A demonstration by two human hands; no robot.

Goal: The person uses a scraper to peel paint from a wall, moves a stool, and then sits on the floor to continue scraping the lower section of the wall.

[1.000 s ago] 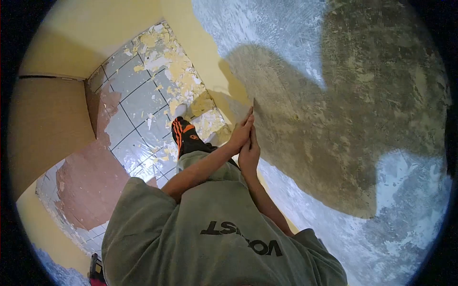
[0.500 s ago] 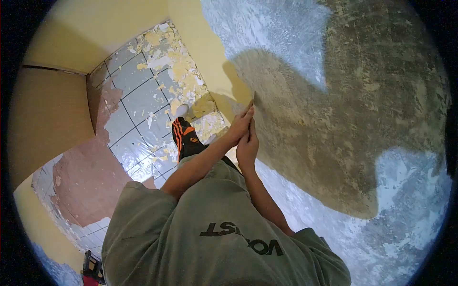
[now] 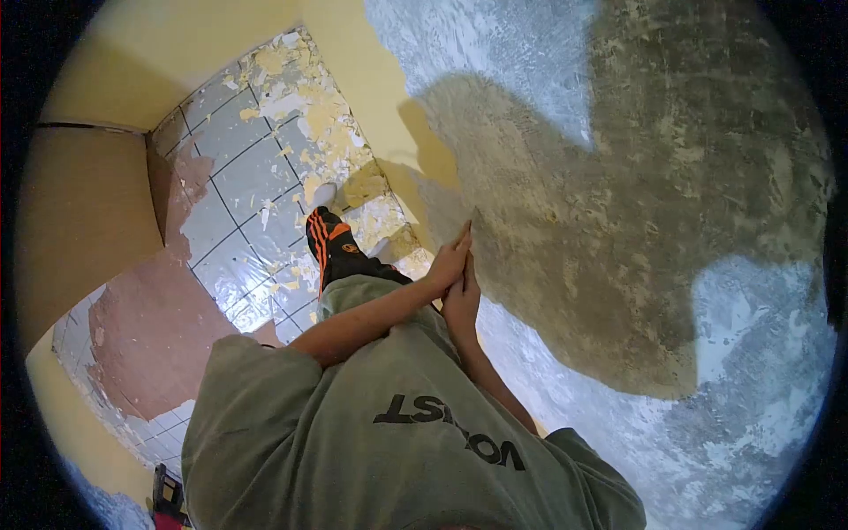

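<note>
Grey bare wall stretched right of the fingers, yellow paint beyond and left of them! Left hand lay against right hand, fingers close together, perhaps pooling force behind a thin dark tip just past them; whether they clamped it, nobody could tell.

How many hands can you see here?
2. The left hand and the right hand are close together near the middle of the picture, beside the patchy wall. Some fingers are hidden, but no other hand shows.
</note>
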